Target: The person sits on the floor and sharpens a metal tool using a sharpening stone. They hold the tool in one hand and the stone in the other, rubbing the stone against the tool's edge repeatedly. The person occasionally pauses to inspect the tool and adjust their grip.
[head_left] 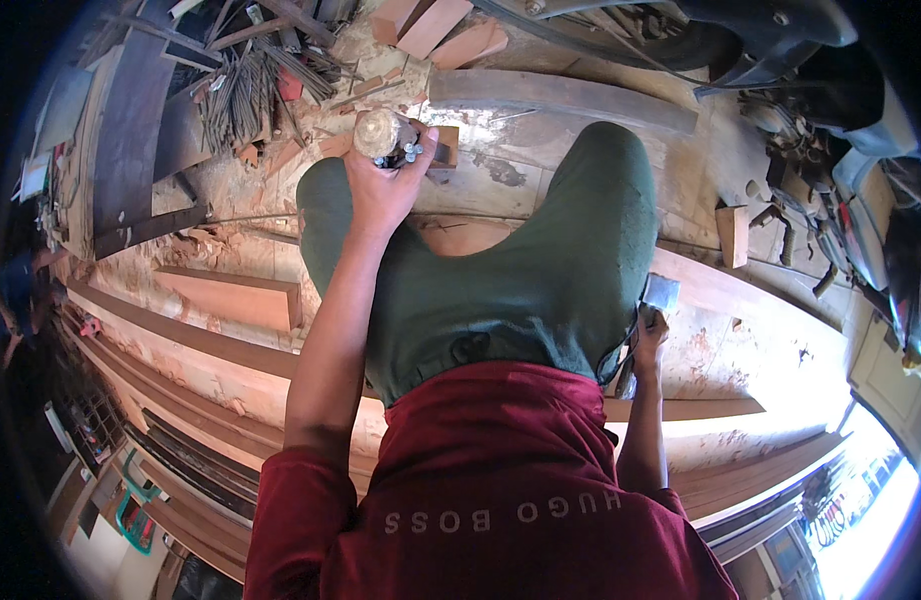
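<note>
Gripping a wooden mallet (pixel 379 133) head-up, handle lengthwise away, the left hand (pixel 386 185) clenches; right hand (pixel 649 335) grasps a metal blade (pixel 661 293).

left hand (pixel 386 180) raised and clenched, right hand (pixel 649 330) lowered, gripping

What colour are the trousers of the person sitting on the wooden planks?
Dark green. The trousers show plainly in the head view, over both bent knees.
</note>
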`<state>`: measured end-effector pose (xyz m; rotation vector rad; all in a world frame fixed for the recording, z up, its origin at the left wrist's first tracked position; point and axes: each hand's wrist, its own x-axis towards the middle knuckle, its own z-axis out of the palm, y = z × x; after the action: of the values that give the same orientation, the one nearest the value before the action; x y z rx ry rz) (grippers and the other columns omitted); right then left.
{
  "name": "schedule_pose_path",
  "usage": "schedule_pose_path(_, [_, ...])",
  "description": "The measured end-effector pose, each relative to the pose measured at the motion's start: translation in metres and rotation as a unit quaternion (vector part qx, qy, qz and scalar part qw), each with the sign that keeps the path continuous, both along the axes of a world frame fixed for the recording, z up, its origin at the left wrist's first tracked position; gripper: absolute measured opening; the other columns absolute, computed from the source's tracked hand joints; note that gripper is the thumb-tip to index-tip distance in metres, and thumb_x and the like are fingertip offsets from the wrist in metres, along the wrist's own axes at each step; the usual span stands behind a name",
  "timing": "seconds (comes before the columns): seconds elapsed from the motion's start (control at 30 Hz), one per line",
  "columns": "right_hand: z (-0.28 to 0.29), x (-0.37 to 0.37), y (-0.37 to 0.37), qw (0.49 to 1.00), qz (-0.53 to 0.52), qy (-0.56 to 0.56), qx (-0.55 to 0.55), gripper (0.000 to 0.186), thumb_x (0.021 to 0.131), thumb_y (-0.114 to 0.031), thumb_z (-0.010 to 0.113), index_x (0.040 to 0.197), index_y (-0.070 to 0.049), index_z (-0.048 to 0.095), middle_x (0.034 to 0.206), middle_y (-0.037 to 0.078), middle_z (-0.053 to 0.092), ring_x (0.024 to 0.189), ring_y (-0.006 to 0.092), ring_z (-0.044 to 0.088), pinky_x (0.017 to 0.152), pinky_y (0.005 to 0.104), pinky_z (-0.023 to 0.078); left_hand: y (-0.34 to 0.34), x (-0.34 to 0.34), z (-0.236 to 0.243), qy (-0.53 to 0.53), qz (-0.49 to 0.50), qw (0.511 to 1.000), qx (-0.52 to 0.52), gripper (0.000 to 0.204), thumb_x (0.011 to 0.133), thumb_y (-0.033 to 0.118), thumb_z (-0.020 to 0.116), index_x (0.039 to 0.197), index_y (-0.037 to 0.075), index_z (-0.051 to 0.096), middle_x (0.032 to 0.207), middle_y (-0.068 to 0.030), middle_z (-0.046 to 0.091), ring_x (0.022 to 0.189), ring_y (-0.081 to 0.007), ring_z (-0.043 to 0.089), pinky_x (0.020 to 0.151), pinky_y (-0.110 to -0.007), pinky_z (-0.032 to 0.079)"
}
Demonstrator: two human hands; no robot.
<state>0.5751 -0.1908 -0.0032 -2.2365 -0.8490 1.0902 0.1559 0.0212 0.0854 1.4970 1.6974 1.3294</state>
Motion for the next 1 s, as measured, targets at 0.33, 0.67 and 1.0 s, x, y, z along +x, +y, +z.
schedule_pose_path(0.33, [0.103, -0.031, 0.086, 0.986, 0.042, -0.029, 0.161, 0.034, 0.081, -0.023, 0.074, 0.088, 0.004, 0.056, 0.067, 0.009, 0.057, 0.054, 0.0158, 0.057, 0.050, 0.0341, 0.048, 0.001, 0.008, -0.003, -0.017, -0.016, 0.999, 0.023, 0.023, 0.083, 0.015, 0.083, 0.086, 0.003, 0.063, 0.075, -0.0010, 0.064, 0.069, -0.0104, 0.058, 0.066, -0.029, 0.049])
schedule_pose_path(0.67, [0.139, -0.089, 0.111, 0.962, 0.171, -0.050, 0.206, 0.034, 0.078, -0.018, 0.074, 0.104, 0.003, 0.064, 0.076, 0.011, 0.067, 0.062, 0.0130, 0.057, 0.059, 0.0308, 0.048, -0.001, 0.009, -0.005, 0.024, 0.012, 0.999, 0.028, 0.026, 0.082, 0.018, 0.084, 0.087, 0.002, 0.064, 0.076, -0.0022, 0.064, 0.069, -0.0119, 0.058, 0.067, -0.029, 0.050])
schedule_pose_path(1.0, [0.133, -0.105, 0.112, 0.958, 0.276, -0.049, 0.055, 0.045, 0.074, -0.027, 0.075, 0.111, -0.003, 0.065, 0.077, 0.023, 0.067, 0.069, 0.0353, 0.069, 0.065, 0.0449, 0.052, 0.000, 0.013, -0.013, 0.005, 0.014, 1.000, 0.021, 0.026, 0.083, 0.017, 0.084, 0.088, 0.002, 0.063, 0.075, -0.0009, 0.063, 0.069, -0.0109, 0.057, 0.066, -0.028, 0.049])
